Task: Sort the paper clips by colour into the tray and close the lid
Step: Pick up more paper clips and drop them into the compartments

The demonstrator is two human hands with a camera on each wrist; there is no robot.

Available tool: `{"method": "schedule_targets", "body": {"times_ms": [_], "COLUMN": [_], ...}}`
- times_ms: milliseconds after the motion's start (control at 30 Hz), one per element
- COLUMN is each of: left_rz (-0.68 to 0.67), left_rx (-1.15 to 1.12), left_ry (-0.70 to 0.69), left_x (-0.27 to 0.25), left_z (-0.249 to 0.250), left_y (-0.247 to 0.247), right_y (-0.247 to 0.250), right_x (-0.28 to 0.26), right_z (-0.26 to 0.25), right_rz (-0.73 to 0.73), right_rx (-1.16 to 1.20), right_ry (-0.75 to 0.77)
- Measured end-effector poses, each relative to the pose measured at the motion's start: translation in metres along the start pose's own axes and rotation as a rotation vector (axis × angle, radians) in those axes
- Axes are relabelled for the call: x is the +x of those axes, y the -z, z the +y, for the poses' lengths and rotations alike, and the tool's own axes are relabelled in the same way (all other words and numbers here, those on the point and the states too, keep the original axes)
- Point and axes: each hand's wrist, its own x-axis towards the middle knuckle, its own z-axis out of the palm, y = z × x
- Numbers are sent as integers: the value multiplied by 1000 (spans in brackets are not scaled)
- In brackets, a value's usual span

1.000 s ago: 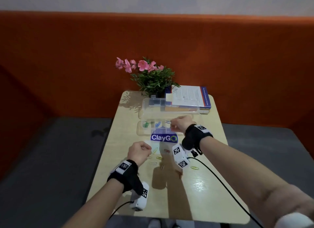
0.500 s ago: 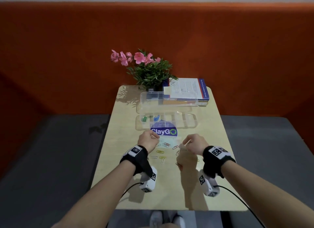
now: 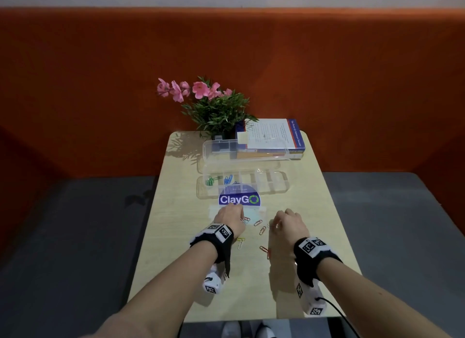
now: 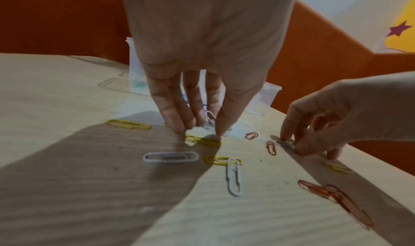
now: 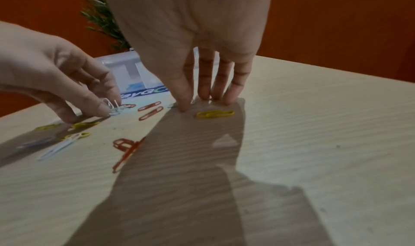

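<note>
A clear compartment tray (image 3: 283, 188) lies across the table's middle with its lid (image 3: 251, 147) standing open behind it. Green clips (image 3: 210, 180) and blue clips (image 3: 228, 179) fill its two leftmost cells. Red (image 4: 271, 147), yellow (image 4: 203, 140) and white (image 4: 234, 176) clips lie loose on the near table. My left hand (image 4: 202, 128) pinches a white clip (image 4: 210, 119) just off the tabletop, by the sticker. My right hand (image 5: 193, 104) has its fingertips down on the table, pinching a pale clip (image 4: 283, 143). A yellow clip (image 5: 215, 114) lies beside it.
A blue ClayGO sticker (image 3: 238, 199) sits on the table just before the tray. A potted plant (image 3: 216, 111) with pink flowers and a book (image 3: 273, 136) stand at the far edge. The table (image 3: 314, 262) is narrow, with grey seating on both sides.
My right hand has come back from the tray to the loose clips near me. My left hand has moved forward and taken hold of a white clip.
</note>
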Motion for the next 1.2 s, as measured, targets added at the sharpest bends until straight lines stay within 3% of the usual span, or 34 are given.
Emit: {"method": "schedule_targets", "body": {"times_ms": [133, 300, 533, 700, 800, 1033, 1100, 1200], "left_rz": [-7, -36, -112, -118, -117, -82, -56, 14], "left_rx": [90, 175, 94, 69, 64, 47, 14, -102], "left_ry": [-78, -178, -187, -188, -192, -233, -225, -151], "left_x": [2, 4, 9, 10, 9, 5, 2, -5], "left_z": [0, 0, -5, -6, -5, -14, -17, -20], "left_y": [0, 6, 13, 12, 13, 14, 16, 19], "right_y": [2, 10, 4, -6, -16, -18, -18, -24], "right_x": [-1, 7, -11, -31, -33, -33, -29, -24], "right_z": [-6, -10, -17, -32, -40, -46, -45, -48], "right_rz": [-8, -144, 5, -266, -258, -292, -252, -177], "right_rx": [-8, -34, 291, 481, 567, 1203, 1186, 788], "right_ry": [-36, -72, -46, 105, -8, -336, -401, -285]}}
